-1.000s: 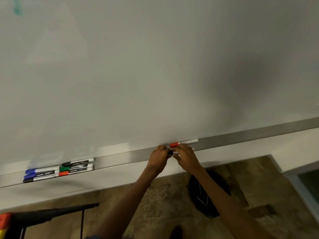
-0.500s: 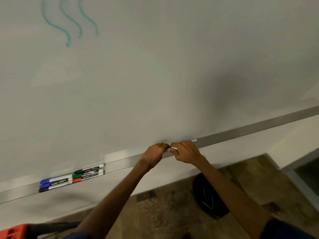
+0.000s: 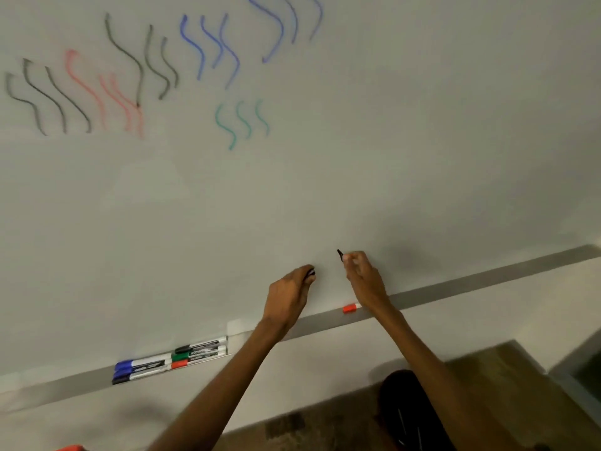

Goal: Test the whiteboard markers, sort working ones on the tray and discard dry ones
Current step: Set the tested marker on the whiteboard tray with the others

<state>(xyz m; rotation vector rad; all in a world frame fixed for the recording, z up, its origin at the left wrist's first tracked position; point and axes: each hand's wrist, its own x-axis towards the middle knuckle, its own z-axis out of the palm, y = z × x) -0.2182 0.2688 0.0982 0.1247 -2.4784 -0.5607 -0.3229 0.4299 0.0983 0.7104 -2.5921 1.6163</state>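
Mid-frame, the left hand (image 3: pixel 287 294) pinches the cap (image 3: pixel 310 272) — apart from it, the right hand (image 3: pixel 361 275) grips the uncapped marker (image 3: pixel 340 255), tip up, likely for testing.

both arms reach up, hands apart: left hand (image 3: pixel 291 289) curled around a black cap (image 3: pixel 310 272), right hand (image 3: pixel 362 275) pinching the uncapped marker (image 3: pixel 340 254), tip up

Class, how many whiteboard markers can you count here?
8: six capped markers clustered at the grey metal tray's left, one red-capped marker on it by the right hand, one uncapped black marker in that hand. More may be hidden.
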